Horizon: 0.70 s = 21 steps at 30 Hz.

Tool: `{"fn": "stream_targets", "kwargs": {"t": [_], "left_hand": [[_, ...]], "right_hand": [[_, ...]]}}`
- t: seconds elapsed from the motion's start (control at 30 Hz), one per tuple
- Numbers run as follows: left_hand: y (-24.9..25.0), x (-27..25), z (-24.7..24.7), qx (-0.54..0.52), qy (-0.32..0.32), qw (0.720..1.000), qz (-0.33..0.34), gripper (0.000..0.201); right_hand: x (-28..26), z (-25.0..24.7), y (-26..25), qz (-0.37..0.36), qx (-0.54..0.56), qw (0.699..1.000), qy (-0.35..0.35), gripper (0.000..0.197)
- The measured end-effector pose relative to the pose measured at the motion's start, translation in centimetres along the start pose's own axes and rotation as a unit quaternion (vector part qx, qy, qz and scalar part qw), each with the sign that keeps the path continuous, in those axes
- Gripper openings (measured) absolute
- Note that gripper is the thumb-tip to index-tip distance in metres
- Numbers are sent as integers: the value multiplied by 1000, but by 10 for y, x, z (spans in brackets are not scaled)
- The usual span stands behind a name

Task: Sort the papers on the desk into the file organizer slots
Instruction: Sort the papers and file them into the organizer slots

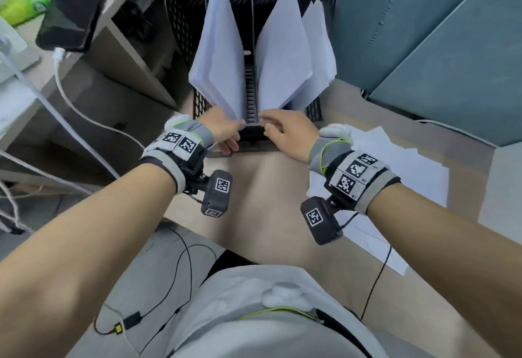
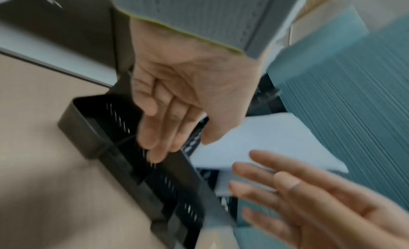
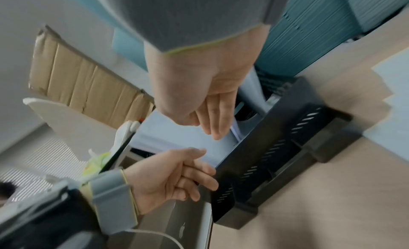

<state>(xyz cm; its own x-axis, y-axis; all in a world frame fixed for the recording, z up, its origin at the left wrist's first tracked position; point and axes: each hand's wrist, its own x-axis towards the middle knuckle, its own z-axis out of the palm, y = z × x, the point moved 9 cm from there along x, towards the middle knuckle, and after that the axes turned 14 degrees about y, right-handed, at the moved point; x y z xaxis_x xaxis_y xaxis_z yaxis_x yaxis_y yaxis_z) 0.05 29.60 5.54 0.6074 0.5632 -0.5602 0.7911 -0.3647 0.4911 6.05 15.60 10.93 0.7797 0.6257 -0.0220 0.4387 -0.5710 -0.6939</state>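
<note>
A black mesh file organizer stands at the far middle of the desk. White papers lean in its left slot and in its right slots. My left hand rests with loosely bent fingers on the organizer's front left corner, its thumb by the left stack's lower edge. My right hand touches the lower edge of the right-hand papers with straight fingers. Neither hand holds a sheet. Loose white sheets lie on the desk to the right.
A teal partition walls off the back right. A black phone on a white charging cable lies on a shelf at left. A silver laptop sits left of the organizer. Bare desk lies between my forearms.
</note>
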Motion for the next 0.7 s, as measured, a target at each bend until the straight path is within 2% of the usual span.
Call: {"fn": "stream_targets", "kwargs": {"t": [0.07, 0.13, 0.17, 0.23, 0.33, 0.43, 0.5, 0.57, 0.63, 0.7], "left_hand": [[28, -9, 15, 35, 69, 992, 103, 37], [66, -26, 24, 57, 175, 956, 228, 40], [83, -36, 35, 52, 198, 940, 272, 42], [112, -53, 62, 42, 208, 919, 332, 39], [138, -67, 107, 62, 172, 898, 400, 33], [138, -65, 156, 83, 98, 907, 402, 38], [128, -59, 191, 107, 40, 922, 370, 41], [111, -53, 214, 116, -8, 936, 333, 35], [96, -46, 237, 117, -57, 946, 298, 36], [80, -43, 258, 135, -108, 951, 255, 41]], "right_hand": [[-20, -30, 21, 21, 44, 997, 57, 34], [-41, -58, 51, 43, 42, 993, 102, 35], [-53, -70, 66, 47, 13, 993, 112, 34], [-75, -89, 95, 45, -57, 991, 115, 34], [-102, -100, 142, 73, -111, 987, 92, 35], [-134, -100, 199, 141, -158, 977, 33, 39], [-160, -92, 246, 215, -167, 962, -24, 41], [-185, -75, 283, 277, -163, 942, -95, 43], [-204, -64, 307, 301, -167, 925, -161, 47], [-215, -57, 319, 292, -180, 915, -213, 52]]}}
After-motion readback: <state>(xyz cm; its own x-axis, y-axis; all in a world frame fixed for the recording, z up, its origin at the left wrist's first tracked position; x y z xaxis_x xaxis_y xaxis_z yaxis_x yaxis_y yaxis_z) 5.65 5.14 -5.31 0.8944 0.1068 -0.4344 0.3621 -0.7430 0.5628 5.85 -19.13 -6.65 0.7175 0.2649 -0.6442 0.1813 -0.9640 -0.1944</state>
